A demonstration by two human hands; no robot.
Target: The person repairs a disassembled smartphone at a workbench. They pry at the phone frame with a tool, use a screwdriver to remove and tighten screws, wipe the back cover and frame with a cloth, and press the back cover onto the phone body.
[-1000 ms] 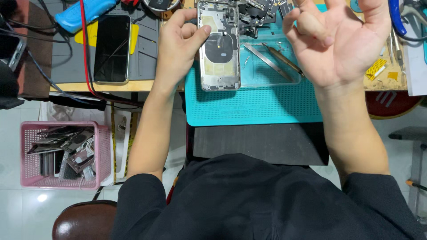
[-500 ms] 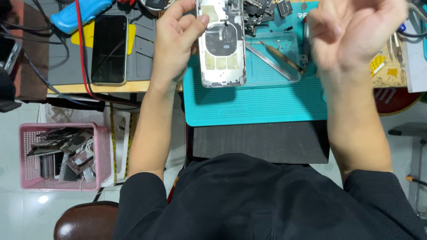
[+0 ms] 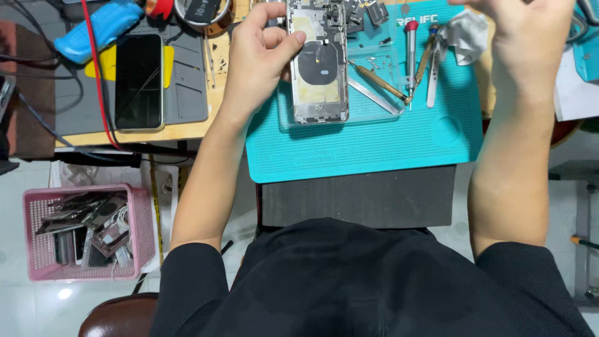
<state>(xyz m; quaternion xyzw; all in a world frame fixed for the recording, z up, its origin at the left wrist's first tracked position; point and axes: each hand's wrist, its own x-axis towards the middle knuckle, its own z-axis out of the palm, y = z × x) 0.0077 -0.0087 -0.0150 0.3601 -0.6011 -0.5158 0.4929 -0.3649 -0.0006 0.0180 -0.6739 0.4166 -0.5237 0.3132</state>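
Left hand (image 3: pixel 259 62) has its grip closed on the left long edge of the phone frame (image 3: pixel 319 62), thumb laid over the edge onto the inner face, fingers curled behind. Frame sits top centre of the picture, on the teal mat (image 3: pixel 362 146), long axis running up-down in the frame, its lower end resting on the mat; can't tell if the top end is lifted. So the frame lies directly right of the left grip, touching it. Right hand (image 3: pixel 530 31) is at upper right, raised above the mat, well apart from the frame and mostly cut by the top edge: can't tell whether it's open or closed, nothing seen in it. Left hand is clearly the nearer one. Frame look: bare metal shell, open face up, dark round coil in the middle, yellowish patch above it, small parts at the top. Between frame and right hand lie a screwdriver (image 3: pixel 411 53), tweezers (image 3: pixel 372 95) and a grey rag (image 3: pixel 465 34). Dark phone (image 3: pixel 138 81) lies upper left on the table (image 3: pixel 187 128); pink basket (image 3: pixel 37 249) lower left on the floor.
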